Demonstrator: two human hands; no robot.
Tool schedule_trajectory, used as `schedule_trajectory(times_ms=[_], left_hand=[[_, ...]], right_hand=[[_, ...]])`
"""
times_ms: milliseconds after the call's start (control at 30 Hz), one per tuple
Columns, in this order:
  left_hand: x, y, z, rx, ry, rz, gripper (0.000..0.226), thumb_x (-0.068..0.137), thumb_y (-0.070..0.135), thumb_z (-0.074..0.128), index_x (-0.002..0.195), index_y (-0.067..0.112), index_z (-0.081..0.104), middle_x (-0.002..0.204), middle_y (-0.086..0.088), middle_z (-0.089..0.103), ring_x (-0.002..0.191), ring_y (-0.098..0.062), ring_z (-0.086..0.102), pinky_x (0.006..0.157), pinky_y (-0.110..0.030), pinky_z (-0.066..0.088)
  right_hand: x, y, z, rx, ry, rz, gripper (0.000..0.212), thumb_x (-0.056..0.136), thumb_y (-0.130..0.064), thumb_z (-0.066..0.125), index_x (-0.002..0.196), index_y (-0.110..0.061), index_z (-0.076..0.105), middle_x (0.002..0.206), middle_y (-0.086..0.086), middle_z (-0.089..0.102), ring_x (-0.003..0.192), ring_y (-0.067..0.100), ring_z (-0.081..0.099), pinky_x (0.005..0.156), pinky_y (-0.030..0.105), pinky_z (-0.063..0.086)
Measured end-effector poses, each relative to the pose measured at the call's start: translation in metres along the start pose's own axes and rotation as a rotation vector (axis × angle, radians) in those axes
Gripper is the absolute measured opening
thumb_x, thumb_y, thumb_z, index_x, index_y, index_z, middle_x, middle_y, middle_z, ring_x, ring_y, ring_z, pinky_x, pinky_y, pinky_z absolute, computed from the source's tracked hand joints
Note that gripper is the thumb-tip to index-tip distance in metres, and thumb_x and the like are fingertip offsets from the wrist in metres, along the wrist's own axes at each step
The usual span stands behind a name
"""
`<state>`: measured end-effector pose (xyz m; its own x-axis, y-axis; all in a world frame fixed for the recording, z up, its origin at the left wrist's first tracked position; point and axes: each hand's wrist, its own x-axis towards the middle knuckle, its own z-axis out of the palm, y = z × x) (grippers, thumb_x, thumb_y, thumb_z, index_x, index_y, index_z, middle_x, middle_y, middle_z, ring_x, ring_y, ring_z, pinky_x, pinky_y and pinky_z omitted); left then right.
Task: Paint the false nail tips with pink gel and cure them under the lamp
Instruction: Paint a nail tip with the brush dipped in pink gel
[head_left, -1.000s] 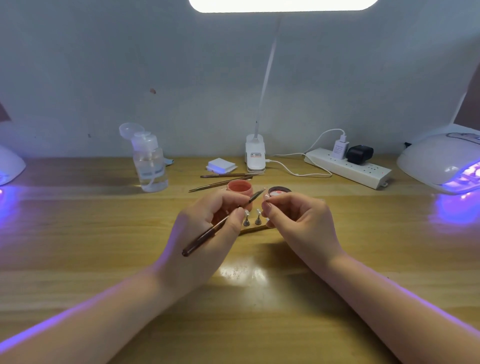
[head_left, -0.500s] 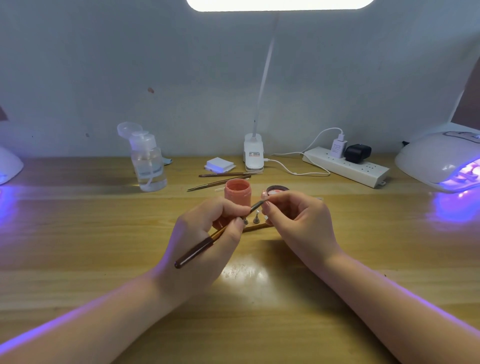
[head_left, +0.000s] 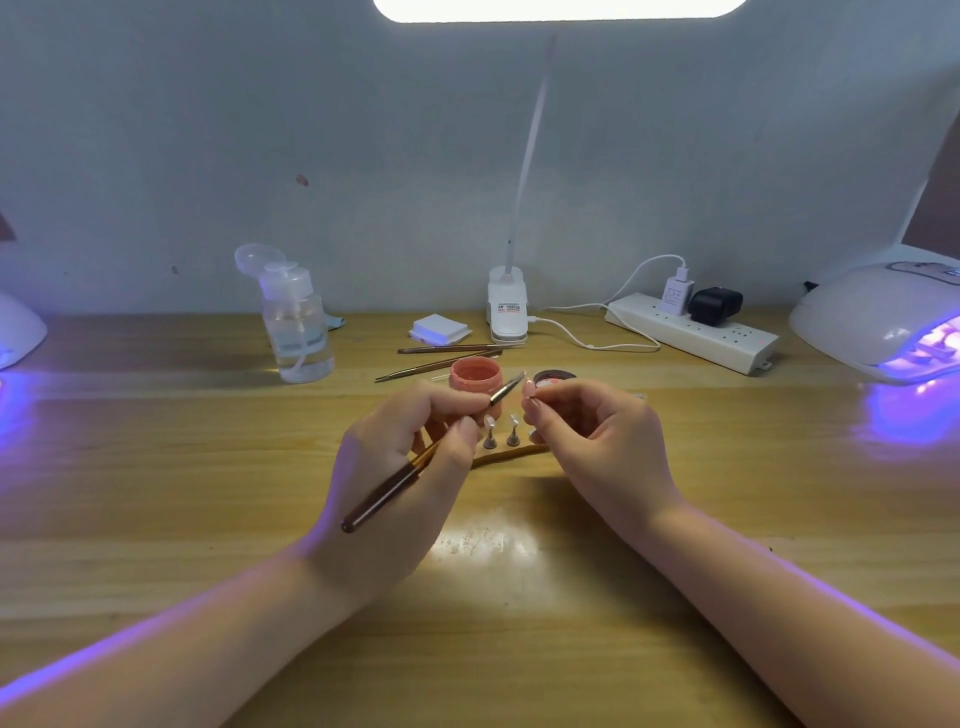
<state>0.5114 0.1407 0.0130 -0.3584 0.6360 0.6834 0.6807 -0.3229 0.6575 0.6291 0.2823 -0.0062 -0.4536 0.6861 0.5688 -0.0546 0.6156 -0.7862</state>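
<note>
Two hands: both were raised over the middle of the bench, close enough for brush to meet tip.
Curing lamp: stood lit at the far right, its mouth turned toward the work, probably for a short reach.
Left hand: grip closed in a pen hold on the brush, bristles aimed right.
Right hand: grip pinched shut on one false nail tip, presenting it to the bristles.
Gel pot: sat open just behind, likely for reloading.
Waiting tips: two stood on holders between the hands.
</note>
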Motion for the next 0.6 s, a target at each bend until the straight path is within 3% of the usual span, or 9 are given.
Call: schedule_trajectory(times_ms=[100, 267, 467, 600], left_hand=[[0.0011, -0.0008, 0.0005, 0.012, -0.03, -0.029, 0.018, 0.088, 0.028, 0.057, 0.1, 0.02, 0.069, 0.086, 0.012, 0.07, 0.084, -0.004, 0.063, 0.071, -0.008, 0.041], [0.0007, 0.0013, -0.0028, -0.076, 0.002, 0.003, 0.022, 0.082, 0.031, 0.049, 0.088, 0.02, 0.068, 0.078, 0.009, 0.066, 0.075, -0.01, 0.061, 0.067, -0.016, 0.044], [0.0019, 0.0017, 0.0019, -0.123, -0.03, -0.117, 0.018, 0.088, 0.028, 0.058, 0.102, 0.027, 0.069, 0.096, 0.011, 0.073, 0.099, -0.008, 0.066, 0.081, -0.015, 0.049], [-0.0006, 0.0038, -0.0002, -0.088, -0.03, -0.061, 0.022, 0.084, 0.032, 0.054, 0.092, 0.02, 0.071, 0.081, 0.008, 0.07, 0.081, -0.011, 0.065, 0.072, -0.016, 0.048]], right_hand=[[0.0003, -0.001, 0.0, 0.011, -0.007, -0.003, 0.012, 0.083, -0.01, 0.073, 0.088, -0.021, 0.073, 0.077, -0.001, 0.073, 0.068, 0.017, 0.07, 0.068, 0.044, 0.058], [0.0019, -0.002, -0.0028, 0.058, 0.005, 0.04, 0.012, 0.084, -0.013, 0.072, 0.086, -0.024, 0.071, 0.074, 0.003, 0.073, 0.067, 0.017, 0.07, 0.069, 0.045, 0.058], [0.0, -0.0023, -0.0007, 0.078, -0.002, 0.02, 0.02, 0.083, -0.012, 0.073, 0.083, -0.032, 0.07, 0.075, 0.002, 0.073, 0.067, 0.02, 0.07, 0.068, 0.047, 0.058], [0.0, 0.0002, -0.0009, 0.086, -0.003, 0.022, 0.019, 0.083, -0.012, 0.074, 0.083, -0.031, 0.071, 0.076, 0.0, 0.073, 0.067, 0.02, 0.07, 0.068, 0.048, 0.058]])
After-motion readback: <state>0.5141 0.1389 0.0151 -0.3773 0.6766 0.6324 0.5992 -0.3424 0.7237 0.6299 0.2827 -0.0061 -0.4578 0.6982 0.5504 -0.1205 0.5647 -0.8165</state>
